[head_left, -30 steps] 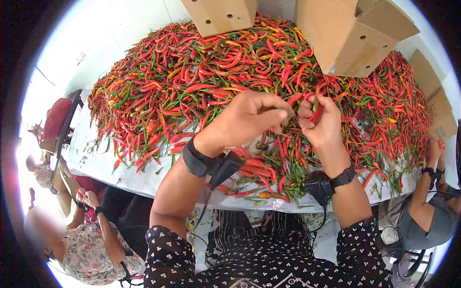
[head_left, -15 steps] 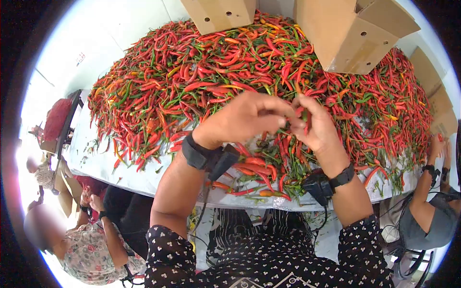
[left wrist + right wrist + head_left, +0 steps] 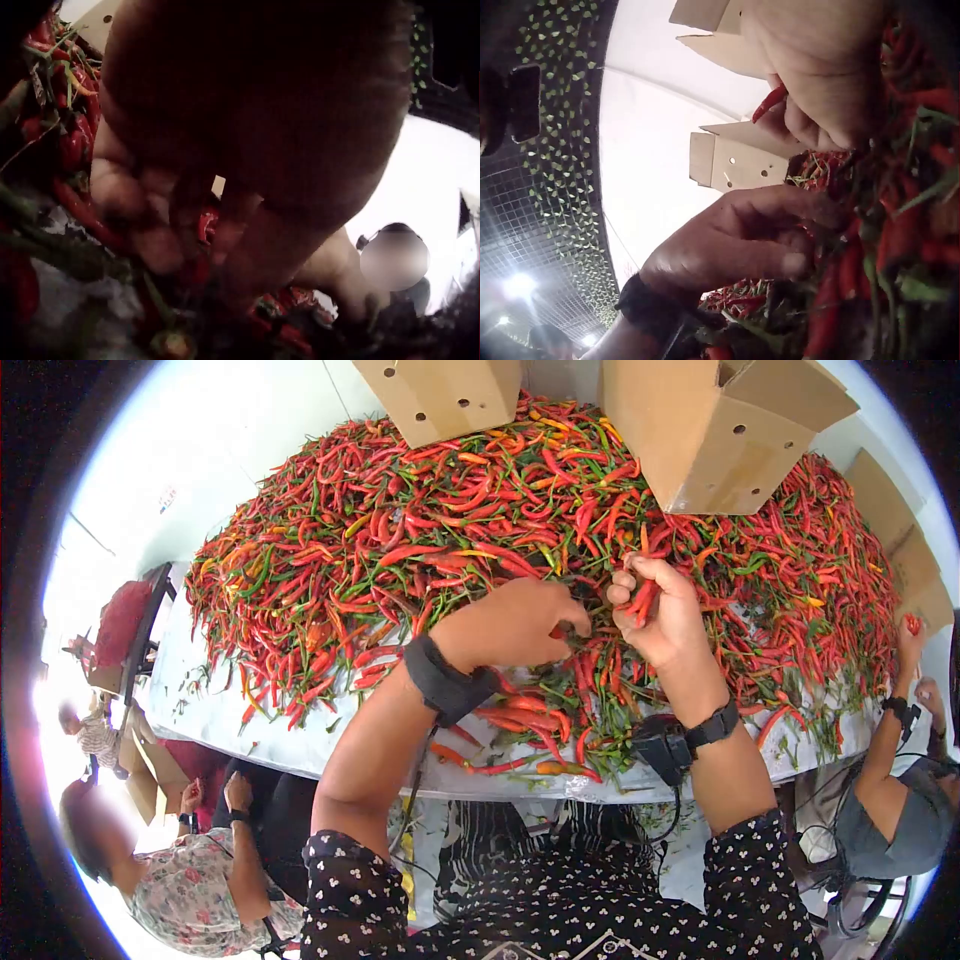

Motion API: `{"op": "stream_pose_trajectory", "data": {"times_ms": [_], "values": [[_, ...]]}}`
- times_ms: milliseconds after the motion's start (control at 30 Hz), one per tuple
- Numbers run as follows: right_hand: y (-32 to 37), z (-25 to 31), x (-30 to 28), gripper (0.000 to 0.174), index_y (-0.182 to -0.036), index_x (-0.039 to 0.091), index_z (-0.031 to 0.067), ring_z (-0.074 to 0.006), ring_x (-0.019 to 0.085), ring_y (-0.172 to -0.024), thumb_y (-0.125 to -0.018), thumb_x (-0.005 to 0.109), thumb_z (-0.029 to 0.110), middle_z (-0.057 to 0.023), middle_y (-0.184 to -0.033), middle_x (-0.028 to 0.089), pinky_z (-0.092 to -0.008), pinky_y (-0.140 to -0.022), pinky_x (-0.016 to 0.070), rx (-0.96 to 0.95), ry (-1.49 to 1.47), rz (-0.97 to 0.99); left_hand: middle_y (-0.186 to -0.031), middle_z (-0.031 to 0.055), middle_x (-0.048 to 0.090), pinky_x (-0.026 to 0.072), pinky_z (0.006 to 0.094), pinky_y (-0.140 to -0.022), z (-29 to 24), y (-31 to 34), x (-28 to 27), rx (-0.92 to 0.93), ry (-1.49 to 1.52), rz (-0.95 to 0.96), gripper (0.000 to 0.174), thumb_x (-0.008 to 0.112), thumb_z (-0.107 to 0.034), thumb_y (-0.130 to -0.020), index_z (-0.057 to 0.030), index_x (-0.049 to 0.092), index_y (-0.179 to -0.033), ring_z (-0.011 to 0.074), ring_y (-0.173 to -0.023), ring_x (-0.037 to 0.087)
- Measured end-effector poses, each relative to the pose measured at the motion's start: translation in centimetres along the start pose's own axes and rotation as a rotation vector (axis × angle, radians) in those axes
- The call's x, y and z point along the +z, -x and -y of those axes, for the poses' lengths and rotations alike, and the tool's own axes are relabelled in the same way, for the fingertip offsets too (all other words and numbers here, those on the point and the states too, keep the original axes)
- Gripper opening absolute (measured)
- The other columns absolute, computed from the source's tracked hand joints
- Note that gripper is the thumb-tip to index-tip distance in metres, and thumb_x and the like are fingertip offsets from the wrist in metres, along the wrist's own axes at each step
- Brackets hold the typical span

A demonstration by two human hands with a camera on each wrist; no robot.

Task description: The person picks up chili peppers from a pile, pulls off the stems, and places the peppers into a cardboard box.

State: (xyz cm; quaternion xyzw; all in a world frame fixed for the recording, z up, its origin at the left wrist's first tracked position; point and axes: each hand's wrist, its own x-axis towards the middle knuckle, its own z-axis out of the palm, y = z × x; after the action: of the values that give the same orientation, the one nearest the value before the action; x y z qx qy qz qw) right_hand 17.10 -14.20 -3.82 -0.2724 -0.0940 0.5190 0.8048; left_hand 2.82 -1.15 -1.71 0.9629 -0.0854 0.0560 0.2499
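Note:
Red and green chillies (image 3: 420,510) lie in a wide heap. My right hand (image 3: 662,615) is raised over the near part of it, fingers curled round red chillies (image 3: 645,600); in the right wrist view a red chilli tip (image 3: 769,103) sticks out from that hand (image 3: 817,67). To its left, my left hand (image 3: 515,622) is palm down, with bent fingers reaching down among chillies and stems. Red shows between the fingers of the left hand (image 3: 255,135) in the left wrist view, but whether they pinch a chilli cannot be told.
Cardboard boxes (image 3: 455,400) (image 3: 735,445) stand on the heap's far side. Loose chillies (image 3: 530,720) and stems lie on the pale table cover (image 3: 330,735) near its front edge. One person (image 3: 200,880) sits at the left, another (image 3: 895,815) at the right.
My left hand has moved down and slightly left, away from the right hand, its fingers lowered to the chillies. The right hand stays nearly in place, its chillies showing more clearly than half a second ago.

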Motion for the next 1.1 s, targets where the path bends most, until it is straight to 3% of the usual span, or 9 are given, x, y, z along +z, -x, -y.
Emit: {"op": "stream_pose_trajectory", "data": {"times_ms": [100,200,267,333,400,500,700,867,1100], "values": [[-0.4,0.1,-0.7,0.006,-0.085,0.053,0.0056,-0.0140,0.049,-0.063,-0.080,0.056,0.008,-0.0034,-0.071,0.050,-0.0282,-0.058,0.0430,0.003,0.005,0.049,-0.082,0.0130,0.058,0.0465,0.0365,-0.070,-0.1,-0.5,0.4,-0.071,-0.135,0.062,0.025,0.062,-0.015,-0.068,-0.0074,0.062,-0.092,0.0295,-0.078,0.059],[-0.2,-0.2,-0.2,0.008,-0.086,0.054,0.0057,-0.0112,0.051,-0.063,-0.079,0.058,0.007,0.0001,-0.069,0.051,-0.0244,-0.053,0.0425,-0.042,0.098,0.086,-0.077,0.0102,0.060,0.0469,0.0336,-0.065,0.4,-0.7,0.0,-0.019,-0.108,0.028,0.020,0.062,-0.014,-0.072,-0.0043,0.060,-0.089,0.0242,-0.073,0.061],[0.2,-0.1,0.3,0.009,-0.086,0.054,0.0060,-0.0097,0.050,-0.058,-0.080,0.059,0.008,0.0007,-0.067,0.050,-0.0223,-0.049,0.0404,-0.016,0.174,0.092,-0.070,0.0050,0.061,0.0459,0.0270,-0.056,0.4,-0.4,-0.4,-0.206,0.392,-0.214,0.014,0.061,-0.015,-0.079,-0.0019,0.059,-0.085,0.0141,-0.063,0.060],[0.7,-0.1,0.9,0.011,-0.085,0.053,0.0059,-0.0057,0.044,-0.047,-0.080,0.062,0.011,0.0024,-0.062,0.048,-0.0184,-0.039,0.0324,0.054,0.361,0.100,-0.068,0.0030,0.060,0.0443,0.0236,-0.052,-0.1,-0.1,-1.2,-0.336,0.508,-0.264,0.014,0.061,-0.016,-0.081,-0.0015,0.059,-0.084,0.0098,-0.059,0.058],[1.1,-0.4,1.5,0.011,-0.084,0.053,0.0056,-0.0051,0.042,-0.046,-0.080,0.062,0.011,0.0027,-0.062,0.048,-0.0187,-0.039,0.0306,0.072,0.470,0.111,-0.066,0.0009,0.059,0.0412,0.0180,-0.047,-0.2,0.0,-1.3,-0.479,0.633,-0.368,0.016,0.061,-0.018,-0.084,-0.0026,0.059,-0.082,0.0040,-0.052,0.054],[1.3,-1.0,1.7,0.013,-0.082,0.054,0.0045,-0.0038,0.039,-0.045,-0.080,0.063,0.014,0.0040,-0.060,0.046,-0.0188,-0.039,0.0269,0.086,0.632,0.138,-0.056,-0.0002,0.055,0.0374,0.0193,-0.042,0.0,-0.1,-0.6,-0.457,0.721,-0.485,0.020,0.065,-0.019,-0.080,-0.0017,0.058,-0.074,0.0038,-0.049,0.050],[2.2,-1.2,3.0,0.013,-0.080,0.058,0.0055,-0.0014,0.036,-0.046,-0.079,0.065,0.016,0.0072,-0.060,0.046,-0.0183,-0.040,0.0260,0.049,0.921,0.116,-0.057,0.0013,0.056,0.0382,0.0204,-0.042,-1.2,-0.2,-0.3,-0.419,0.647,-0.554,0.020,0.065,-0.016,-0.080,0.0002,0.056,-0.073,0.0045,-0.049,0.051],[1.8,-1.4,2.3,0.013,-0.081,0.056,0.0061,-0.0011,0.035,-0.046,-0.078,0.066,0.015,0.0082,-0.059,0.043,-0.0181,-0.041,0.0259,0.032,0.844,0.093,-0.060,0.0022,0.056,0.0400,0.0202,-0.044,-1.6,0.0,-0.6,-0.402,0.717,-0.507,0.019,0.065,-0.016,-0.081,0.0010,0.057,-0.076,0.0047,-0.051,0.052],[1.9,-1.1,2.3,0.014,-0.083,0.055,0.0046,-0.0009,0.033,-0.044,-0.079,0.064,0.014,0.0077,-0.058,0.042,-0.0183,-0.040,0.0234,0.007,0.776,0.117,-0.060,-0.0015,0.054,0.0372,0.0188,-0.046,-1.3,0.0,-0.4,-0.400,0.549,-0.515,0.021,0.060,-0.022,-0.085,-0.0026,0.059,-0.078,0.0035,-0.051,0.048]]}}
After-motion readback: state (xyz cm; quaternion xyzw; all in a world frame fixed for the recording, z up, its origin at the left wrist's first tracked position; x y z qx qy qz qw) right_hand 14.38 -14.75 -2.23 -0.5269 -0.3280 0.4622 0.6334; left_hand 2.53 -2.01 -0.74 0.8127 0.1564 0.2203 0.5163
